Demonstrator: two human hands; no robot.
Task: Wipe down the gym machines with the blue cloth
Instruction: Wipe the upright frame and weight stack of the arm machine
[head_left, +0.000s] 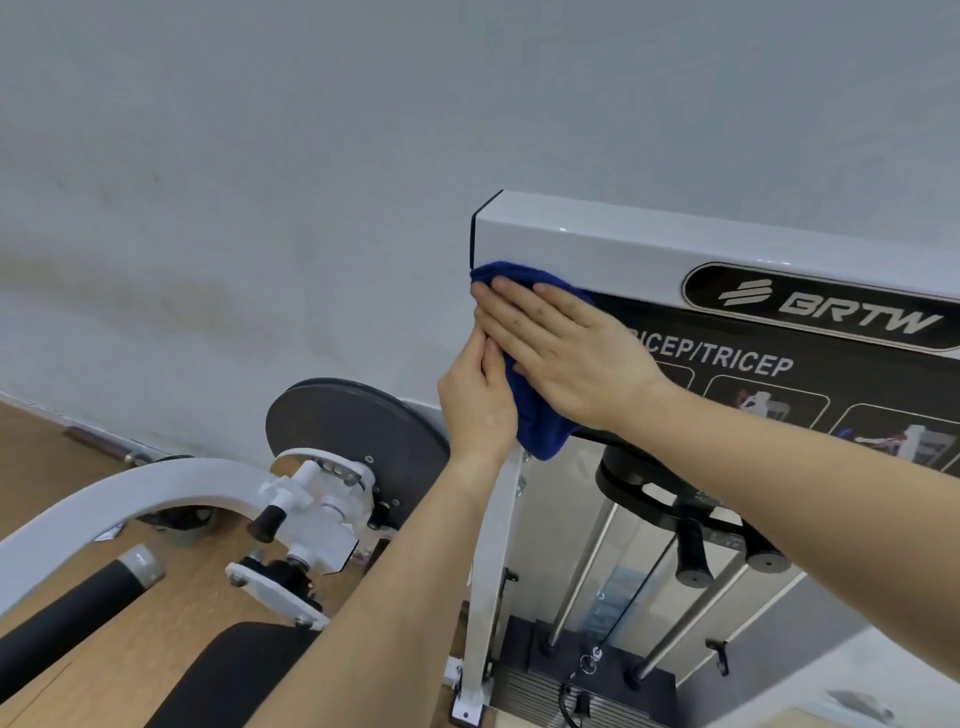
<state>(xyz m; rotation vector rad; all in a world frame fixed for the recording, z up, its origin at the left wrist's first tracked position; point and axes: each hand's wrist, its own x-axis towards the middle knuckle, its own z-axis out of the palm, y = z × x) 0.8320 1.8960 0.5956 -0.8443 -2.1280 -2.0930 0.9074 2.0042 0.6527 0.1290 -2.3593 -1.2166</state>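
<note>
A dark blue cloth (535, 415) lies against the upper left corner of the white weight-stack frame (587, 244) of a gym machine marked BRTW. My right hand (566, 348) presses flat on the cloth with straight fingers. My left hand (478, 395) sits just left of it at the frame's edge, fingers held up against the cloth's left side; whether it grips the cloth is unclear. The cloth's lower end hangs below my right palm.
A black instruction panel (779, 364) sits under the white top bar. Below it are chrome guide rods (582, 571) and a weight stack (576, 670). To the left stand a grey round cam disc (332, 415), a white curved arm (130, 499) and black pads. A pale wall stands behind.
</note>
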